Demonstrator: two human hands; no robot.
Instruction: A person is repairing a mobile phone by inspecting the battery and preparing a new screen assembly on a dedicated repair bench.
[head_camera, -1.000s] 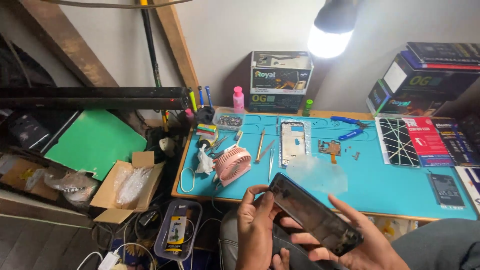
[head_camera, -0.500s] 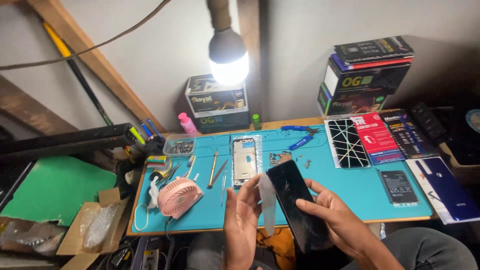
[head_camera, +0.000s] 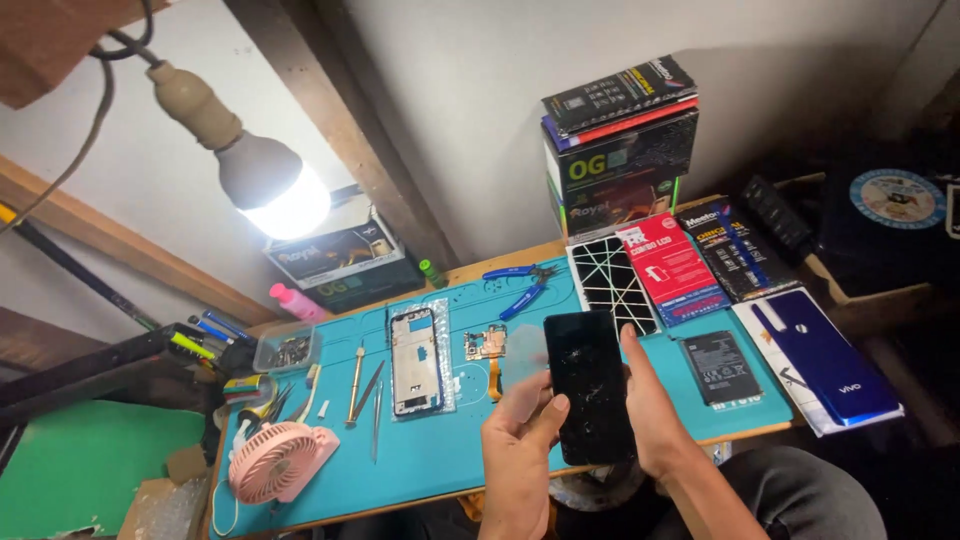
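From the head camera, both hands hold a cracked black glass phone screen (head_camera: 590, 385) upright above the near edge of the blue bench (head_camera: 440, 460). The left hand (head_camera: 520, 450) closes its grip on the panel's left edge, thumb pressed on the glass; the right hand (head_camera: 650, 415) wraps the right edge, forefinger raised along it. A clear film sheet (head_camera: 527, 352) shows just behind the panel. On the bench lie a bare phone frame (head_camera: 415, 360), a small circuit board (head_camera: 487, 345) and a pink fan (head_camera: 272, 462). I judge the shattered glass could cut fingers or shed splinters if squeezed.
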